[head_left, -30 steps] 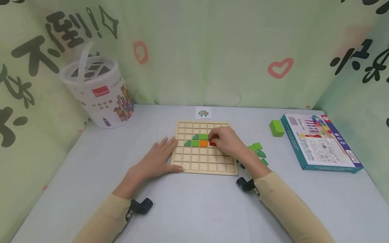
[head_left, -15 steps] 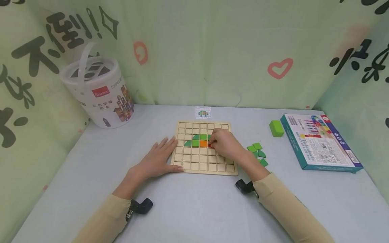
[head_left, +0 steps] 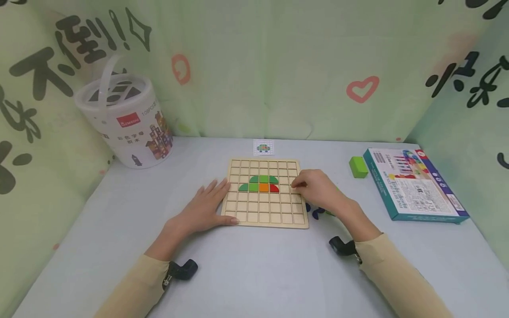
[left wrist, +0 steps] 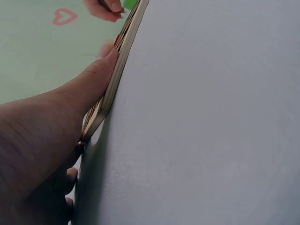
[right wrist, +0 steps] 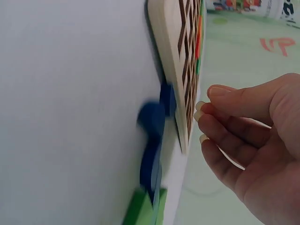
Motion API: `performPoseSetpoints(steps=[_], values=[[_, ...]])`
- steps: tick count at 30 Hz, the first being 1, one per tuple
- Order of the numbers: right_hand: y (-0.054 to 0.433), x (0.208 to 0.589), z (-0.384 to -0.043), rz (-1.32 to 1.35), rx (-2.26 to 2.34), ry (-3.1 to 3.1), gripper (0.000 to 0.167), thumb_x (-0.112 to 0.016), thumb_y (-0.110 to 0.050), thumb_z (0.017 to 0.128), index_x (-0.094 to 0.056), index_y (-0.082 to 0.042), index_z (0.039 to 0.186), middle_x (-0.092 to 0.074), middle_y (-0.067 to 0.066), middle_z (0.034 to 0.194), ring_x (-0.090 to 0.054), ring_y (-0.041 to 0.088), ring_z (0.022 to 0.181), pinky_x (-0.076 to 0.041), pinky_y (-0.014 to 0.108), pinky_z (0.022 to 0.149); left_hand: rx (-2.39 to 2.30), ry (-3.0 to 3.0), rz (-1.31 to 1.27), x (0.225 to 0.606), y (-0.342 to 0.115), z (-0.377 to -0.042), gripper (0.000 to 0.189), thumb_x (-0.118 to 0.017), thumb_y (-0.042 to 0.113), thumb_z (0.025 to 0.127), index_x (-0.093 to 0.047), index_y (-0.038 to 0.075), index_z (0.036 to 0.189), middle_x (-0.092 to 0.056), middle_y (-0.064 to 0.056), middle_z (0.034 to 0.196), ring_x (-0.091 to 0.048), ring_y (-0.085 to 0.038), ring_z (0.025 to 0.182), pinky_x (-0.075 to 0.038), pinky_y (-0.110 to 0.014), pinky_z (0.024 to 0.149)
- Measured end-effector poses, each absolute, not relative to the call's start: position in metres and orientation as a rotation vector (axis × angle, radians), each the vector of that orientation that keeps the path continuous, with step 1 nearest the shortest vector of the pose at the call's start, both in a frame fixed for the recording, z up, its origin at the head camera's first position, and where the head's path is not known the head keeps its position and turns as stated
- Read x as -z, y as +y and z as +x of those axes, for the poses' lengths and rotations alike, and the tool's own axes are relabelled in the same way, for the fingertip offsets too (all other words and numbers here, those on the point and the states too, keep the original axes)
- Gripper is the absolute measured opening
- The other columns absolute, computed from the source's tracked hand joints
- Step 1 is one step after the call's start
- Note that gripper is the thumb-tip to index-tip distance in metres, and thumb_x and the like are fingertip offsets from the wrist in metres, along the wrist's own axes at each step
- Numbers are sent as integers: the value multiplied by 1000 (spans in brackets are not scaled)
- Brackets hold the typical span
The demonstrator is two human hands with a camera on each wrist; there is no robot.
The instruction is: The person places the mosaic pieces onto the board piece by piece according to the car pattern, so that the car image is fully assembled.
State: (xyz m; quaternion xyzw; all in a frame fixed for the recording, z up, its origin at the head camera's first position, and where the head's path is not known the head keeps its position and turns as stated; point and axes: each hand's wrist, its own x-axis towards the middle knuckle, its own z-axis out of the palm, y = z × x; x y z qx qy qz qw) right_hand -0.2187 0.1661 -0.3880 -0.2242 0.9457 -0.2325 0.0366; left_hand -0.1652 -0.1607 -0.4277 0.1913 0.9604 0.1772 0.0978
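Note:
My left hand (head_left: 203, 210) rests with spread fingers against the left edge of the wooden grid board (head_left: 264, 207), its thumb on the near corner. Over the board's right edge is my right hand (head_left: 318, 187); its fingers are loosely curled, and the right wrist view shows nothing held. In the grid sit a red quarter-round piece (head_left: 274, 188), an orange square (head_left: 263, 187) beside it, and several green pieces (head_left: 263, 179). Dark blue pieces (right wrist: 152, 119) lie on the table by the board's right edge. My right hand and forearm largely hide the loose green pieces.
A small pattern card (head_left: 263, 147) lies behind the board. On the right are a green block (head_left: 358, 167) and a flat teal-edged box (head_left: 415, 183). A white lidded bucket (head_left: 127, 123) stands at the back left, near the printed curtain (head_left: 258, 66).
My right hand has let go of the red quarter-round piece, which now lies in the grid beside the orange square, and has moved right. The left hand has kept its place on the board.

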Motion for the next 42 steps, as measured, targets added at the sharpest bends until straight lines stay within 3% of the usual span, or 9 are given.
performPoseSetpoints(steps=[12,21,28,42], values=[[224,380,-218,-484,595,2909,22,-63,-4,92,-74,1,110,-69,12,97,-57,22,82,-52,31,70,-531,2852,554,429,-164,-165,113,-64,73,79,-15,12,160,-12,-6,169,-5,-33,156,-9,-58,125],[253,384,-207,-385,544,2886,17,-72,-8,87,-73,0,102,-70,11,91,-57,22,79,-52,34,72,-546,2854,563,426,-164,-164,112,-66,71,80,-16,10,160,-13,-7,168,-6,-34,156,-9,-59,125],[254,386,-203,-330,548,2901,22,-73,-8,86,-74,5,104,-73,20,100,-61,24,82,-56,40,75,-553,2858,567,427,-165,-165,111,-66,70,80,-17,10,160,-13,-7,168,-6,-35,156,-8,-59,125],[226,370,-210,-378,672,2921,5,-67,-5,89,-70,-5,93,-68,10,87,-56,24,80,-48,30,69,-555,2849,585,431,-162,-166,113,-64,73,80,-16,11,160,-12,-6,169,-5,-33,156,-8,-59,125]])
